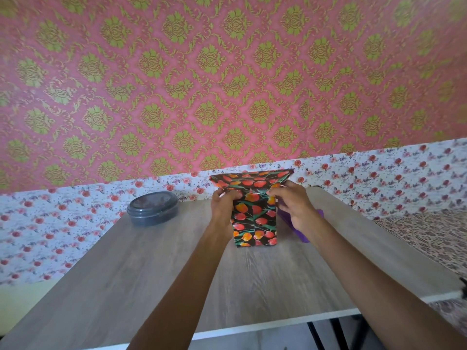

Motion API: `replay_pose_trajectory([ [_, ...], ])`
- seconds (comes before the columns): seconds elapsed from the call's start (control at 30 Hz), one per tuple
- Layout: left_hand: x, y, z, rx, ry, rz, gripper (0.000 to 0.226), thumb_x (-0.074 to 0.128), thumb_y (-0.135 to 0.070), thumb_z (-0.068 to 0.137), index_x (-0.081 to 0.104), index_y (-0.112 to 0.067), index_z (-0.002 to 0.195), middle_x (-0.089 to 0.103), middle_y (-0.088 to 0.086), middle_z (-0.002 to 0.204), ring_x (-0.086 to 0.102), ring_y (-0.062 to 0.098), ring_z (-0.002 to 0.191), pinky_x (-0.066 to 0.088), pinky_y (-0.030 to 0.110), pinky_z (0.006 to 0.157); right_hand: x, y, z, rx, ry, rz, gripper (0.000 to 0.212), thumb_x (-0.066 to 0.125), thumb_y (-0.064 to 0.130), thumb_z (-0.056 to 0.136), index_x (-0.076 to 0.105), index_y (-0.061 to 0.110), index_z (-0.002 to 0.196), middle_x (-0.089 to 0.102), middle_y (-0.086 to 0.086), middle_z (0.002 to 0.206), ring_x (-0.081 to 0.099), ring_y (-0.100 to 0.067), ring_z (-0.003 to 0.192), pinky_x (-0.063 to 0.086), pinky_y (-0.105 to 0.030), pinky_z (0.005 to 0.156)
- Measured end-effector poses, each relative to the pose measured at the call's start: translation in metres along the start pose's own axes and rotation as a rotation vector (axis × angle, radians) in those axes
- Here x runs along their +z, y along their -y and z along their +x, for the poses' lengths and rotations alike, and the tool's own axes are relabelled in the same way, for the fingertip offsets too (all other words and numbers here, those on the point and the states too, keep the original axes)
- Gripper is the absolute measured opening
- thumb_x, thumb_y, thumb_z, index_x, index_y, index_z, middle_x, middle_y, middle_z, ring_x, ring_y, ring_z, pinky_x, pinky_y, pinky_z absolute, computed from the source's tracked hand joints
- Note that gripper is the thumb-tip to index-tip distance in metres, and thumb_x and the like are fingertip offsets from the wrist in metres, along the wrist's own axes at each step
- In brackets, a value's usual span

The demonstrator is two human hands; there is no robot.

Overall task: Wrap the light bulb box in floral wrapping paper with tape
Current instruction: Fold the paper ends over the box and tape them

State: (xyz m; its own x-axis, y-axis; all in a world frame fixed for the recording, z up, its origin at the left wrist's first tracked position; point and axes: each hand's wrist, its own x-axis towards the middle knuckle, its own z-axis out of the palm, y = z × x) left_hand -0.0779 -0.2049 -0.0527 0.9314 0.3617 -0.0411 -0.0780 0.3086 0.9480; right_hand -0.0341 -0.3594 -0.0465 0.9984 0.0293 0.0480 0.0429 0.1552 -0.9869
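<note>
Light bulb box [255, 223], a tall carton hidden under dark wrapping paper [252, 179] printed with red and orange tulips, stands on end near the far middle of the grey wood-grain table [151, 274]. Standing it upright puts the unfinished end on top, where the paper flares out wide and loose above the box.

The left hand [223, 202] pinches the paper at the box's upper left corner. The right hand [293, 200] pinches it at the upper right, thumb in front and fingers behind. Both seem to be pressing the side flaps inward so the top can be folded flat. A seam runs down the front face, so the body looks already closed; I'd judge this end the work left.

Just behind the right wrist lies a purple plastic object [300, 231], too hidden to identify. A round grey lidded container [153, 208] sits well off to the left. I can't spot any tape.
</note>
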Motion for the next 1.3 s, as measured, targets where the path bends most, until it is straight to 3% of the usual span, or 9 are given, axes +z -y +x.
replay_pose_trajectory([
  [0.07,0.005,0.002,0.001,-0.009,-0.008,-0.02,0.049,0.062,-0.008,0.09,0.04,-0.013,0.134,0.063,0.005,0.094,0.061,0.016,0.081,0.044,0.027,0.058,0.005,-0.001,-0.002,0.015,-0.026,0.001,0.034,0.077,0.012,0.073,0.067,0.011,0.105,0.073,-0.01,0.109,0.069,-0.024,0.099,0.051,-0.038,0.087],
  [0.17,0.01,0.006,0.001,-0.002,-0.026,0.01,0.047,0.067,-0.01,0.087,0.042,-0.019,0.127,0.066,0.009,0.104,0.064,0.02,0.086,0.051,0.03,0.063,0.012,-0.004,-0.004,0.052,-0.074,0.044,0.089,0.078,0.028,0.053,0.048,0.019,0.136,0.06,-0.008,0.132,0.056,-0.028,0.12,0.045,-0.045,0.098],
  [0.23,0.013,0.008,0.003,0.006,-0.074,-0.004,0.048,0.072,-0.011,0.083,0.044,-0.021,0.122,0.067,0.011,0.107,0.067,0.025,0.093,0.058,0.038,0.076,0.015,-0.008,-0.003,0.043,-0.096,0.08,0.099,0.077,0.033,0.051,0.038,0.022,0.142,0.053,-0.008,0.14,0.051,-0.03,0.125,0.042,-0.052,0.104],
  [0.4,0.019,0.006,0.002,0.084,-0.191,0.015,0.035,0.08,-0.016,0.077,0.057,-0.02,0.104,0.072,0.006,0.092,0.071,0.027,0.088,0.058,0.047,0.084,0.024,-0.014,-0.005,0.012,-0.165,0.013,0.082,0.071,0.029,0.084,0.025,0.028,0.152,0.038,-0.004,0.151,0.043,-0.029,0.132,0.04,-0.047,0.108],
  [0.6,0.028,0.011,0.0,0.138,-0.227,0.084,0.062,0.077,-0.043,0.062,0.054,-0.025,0.117,0.061,0.005,0.113,0.065,0.025,0.097,0.058,0.047,0.085,0.024,-0.015,-0.005,-0.017,-0.322,-0.039,0.051,0.075,0.035,0.079,0.049,0.018,0.119,0.06,-0.003,0.109,0.058,-0.023,0.096,0.052,-0.039,0.086],
  [0.8,0.024,0.007,-0.002,0.245,-0.368,0.16,0.011,0.056,-0.015,0.092,0.053,-0.023,0.1,0.062,-0.003,0.088,0.061,0.016,0.079,0.052,0.033,0.072,0.023,-0.01,-0.005,-0.038,-0.34,-0.103,0.026,0.076,0.032,0.078,0.063,0.019,0.097,0.067,0.003,0.092,0.062,-0.016,0.085,0.051,-0.032,0.075],
  [0.9,0.022,0.004,-0.002,0.264,-0.403,0.253,0.009,0.054,-0.019,0.092,0.058,-0.022,0.099,0.067,-0.001,0.093,0.065,0.02,0.084,0.057,0.04,0.081,0.023,-0.008,-0.006,-0.05,-0.362,-0.102,0.033,0.078,0.033,0.076,0.062,0.018,0.1,0.066,0.002,0.094,0.061,-0.017,0.085,0.046,-0.028,0.072],
  [1.13,0.017,0.0,-0.005,0.287,-0.488,0.405,0.009,0.058,-0.02,0.091,0.063,-0.018,0.098,0.062,-0.003,0.085,0.058,0.017,0.074,0.047,0.029,0.065,0.031,-0.013,-0.009,-0.091,-0.41,-0.084,0.042,0.085,0.034,0.073,0.063,0.016,0.103,0.063,0.007,0.084,0.059,-0.014,0.074,0.045,-0.025,0.066],
  [1.3,0.02,0.002,-0.006,0.265,-0.52,0.405,0.016,0.061,-0.024,0.087,0.064,-0.018,0.102,0.067,-0.002,0.09,0.065,0.02,0.079,0.057,0.037,0.075,0.035,-0.018,-0.014,-0.109,-0.498,-0.151,0.042,0.082,0.043,0.072,0.061,0.019,0.099,0.067,0.002,0.09,0.064,-0.022,0.081,0.054,-0.036,0.077],
])
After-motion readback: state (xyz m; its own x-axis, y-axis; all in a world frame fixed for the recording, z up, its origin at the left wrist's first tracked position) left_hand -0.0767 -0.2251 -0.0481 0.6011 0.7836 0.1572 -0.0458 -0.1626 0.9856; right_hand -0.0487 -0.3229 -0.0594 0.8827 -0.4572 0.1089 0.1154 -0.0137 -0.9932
